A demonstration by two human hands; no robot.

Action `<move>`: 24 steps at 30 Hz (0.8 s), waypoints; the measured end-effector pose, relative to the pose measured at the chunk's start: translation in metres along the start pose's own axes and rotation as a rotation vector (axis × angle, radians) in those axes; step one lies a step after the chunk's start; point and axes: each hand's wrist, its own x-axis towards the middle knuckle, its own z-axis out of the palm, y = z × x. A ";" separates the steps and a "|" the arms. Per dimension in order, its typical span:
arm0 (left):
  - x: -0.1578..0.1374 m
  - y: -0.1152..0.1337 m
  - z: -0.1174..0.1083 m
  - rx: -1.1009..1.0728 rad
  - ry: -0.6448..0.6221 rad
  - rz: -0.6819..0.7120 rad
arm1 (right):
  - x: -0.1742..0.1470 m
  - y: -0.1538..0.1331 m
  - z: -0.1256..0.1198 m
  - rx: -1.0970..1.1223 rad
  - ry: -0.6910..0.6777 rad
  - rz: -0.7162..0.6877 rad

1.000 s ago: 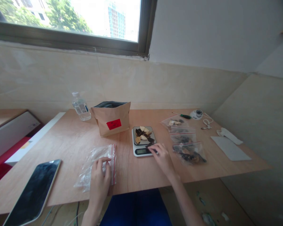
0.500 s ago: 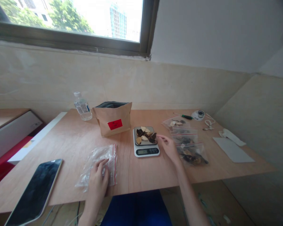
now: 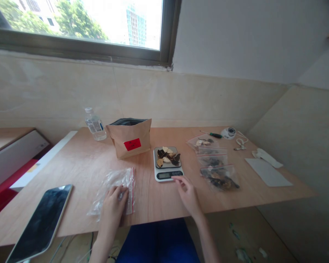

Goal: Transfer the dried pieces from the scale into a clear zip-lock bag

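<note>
A white kitchen scale (image 3: 168,170) stands mid-table with its display facing me. On its platform lies a small heap of dried pieces (image 3: 167,156), some dark brown, some pale cream. My right hand (image 3: 186,191) is at the scale's front right corner, index fingertip at the edge of the button panel, fingers loosely apart and holding nothing. Whether that fingertip presses a button I cannot tell. Down on the left, my left hand (image 3: 113,202) lies over clear zip bags (image 3: 109,179) with red seal strips, fingers curled and thumb drawn in on the plastic.
Behind the zip bags stands an open brown paper pouch (image 3: 142,148) with a red label, beside a clear bottle (image 3: 95,126). A phone (image 3: 41,223) lies left. Filled zip bags (image 3: 220,179), a screwdriver (image 3: 215,135), a white camera (image 3: 229,133) and white paper (image 3: 267,172) lie right.
My right hand has come from beside the dried pieces toward me, down to the scale's front panel. The fingers and thumb of my left hand have drawn closer together on the bags.
</note>
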 end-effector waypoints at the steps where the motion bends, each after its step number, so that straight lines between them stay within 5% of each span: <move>1: 0.001 0.004 -0.003 -0.004 -0.002 -0.015 | -0.006 -0.006 0.005 0.005 -0.039 -0.007; 7: -0.008 0.046 -0.021 -0.066 0.140 -0.096 | -0.035 -0.053 0.040 0.125 -0.281 0.005; 13: -0.023 0.088 -0.025 -0.291 0.070 0.167 | -0.034 -0.080 0.064 0.342 -0.250 0.092; 24: -0.024 0.083 -0.020 -0.266 0.069 0.364 | -0.025 -0.073 0.055 0.464 -0.194 0.195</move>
